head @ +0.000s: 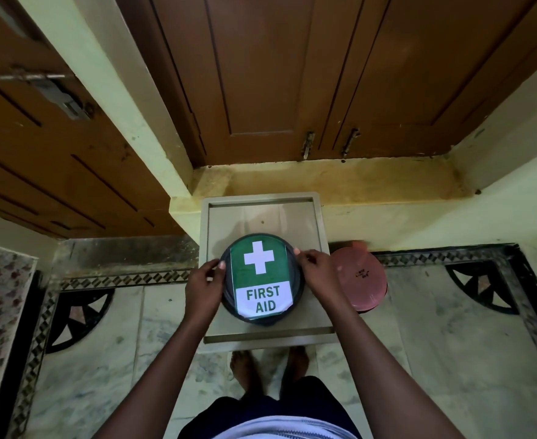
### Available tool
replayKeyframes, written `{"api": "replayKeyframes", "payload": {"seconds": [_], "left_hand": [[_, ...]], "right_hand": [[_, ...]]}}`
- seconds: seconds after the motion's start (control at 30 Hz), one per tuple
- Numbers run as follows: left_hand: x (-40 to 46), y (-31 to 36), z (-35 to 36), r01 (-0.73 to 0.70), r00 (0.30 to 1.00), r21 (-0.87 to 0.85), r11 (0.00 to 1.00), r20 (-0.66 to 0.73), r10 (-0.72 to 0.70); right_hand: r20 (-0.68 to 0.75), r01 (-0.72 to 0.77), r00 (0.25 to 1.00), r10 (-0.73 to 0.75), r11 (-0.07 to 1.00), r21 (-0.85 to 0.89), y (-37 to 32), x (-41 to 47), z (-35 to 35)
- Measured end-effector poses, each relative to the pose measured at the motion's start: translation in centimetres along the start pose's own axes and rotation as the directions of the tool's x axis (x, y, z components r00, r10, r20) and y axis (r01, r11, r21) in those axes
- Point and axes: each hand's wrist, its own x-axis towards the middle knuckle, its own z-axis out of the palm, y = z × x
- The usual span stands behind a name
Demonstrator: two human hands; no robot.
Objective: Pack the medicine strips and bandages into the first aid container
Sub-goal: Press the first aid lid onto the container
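Both hands are clamped on the round first aid container, one on each side of its dark rim. The left hand grips the rim at about 9 o'clock, its thumb lying over the top edge; the right hand pinches the rim at about 2 o'clock, fingertips touching the lid's edge. The lid is on and carries a green and white label with a white cross and the words FIRST AID. The container sits on a small square beige table with a raised border, toward its near half. Bare tabletop lies open from 11 to 1 o'clock beyond the container, with only narrow strips at either side. Just off the table's right edge, at 3 o'clock, a pink round lid rests lower down. The far edge of the table meets a yellow ledge below brown wooden doors. At 6 o'clock, bare feet stand on the tiled floor.
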Motion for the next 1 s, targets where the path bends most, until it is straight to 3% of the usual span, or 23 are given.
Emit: {"api": "replayKeyframes", "payload": {"seconds": [0.23,0.33,0.47,0.7,1.0], "left_hand": [[2.5,0.5,0.5,0.030,0.999,0.024,0.999,-0.020,-0.030],[2.3,0.3,0.2,-0.020,1.000,0.035,0.999,-0.008,0.020],[1.1,-0.7,-0.2,0.002,1.000,0.022,1.000,-0.010,-0.002],[-1.2,-3.3,-0.7,0.137,0.989,-0.146,0.980,0.068,-0.128],[1.9,0.5,0.4,0.003,0.996,-0.161,0.987,0.087,0.012]], "right_hand": [[-0.005,-0.015,1.000,0.014,1.000,-0.005,0.1,3.4,0.6],[0.017,-0.004,1.000,0.004,1.000,-0.015,0.2,2.1,0.2],[0.033,-0.014,0.999,0.011,0.996,0.092,1.1,-1.1,-0.4],[0.067,-0.071,0.996,0.054,0.956,0.284,2.8,-5.4,-0.6],[0.006,0.035,0.999,-0.037,0.976,0.216,0.4,-1.2,-0.6]]}}
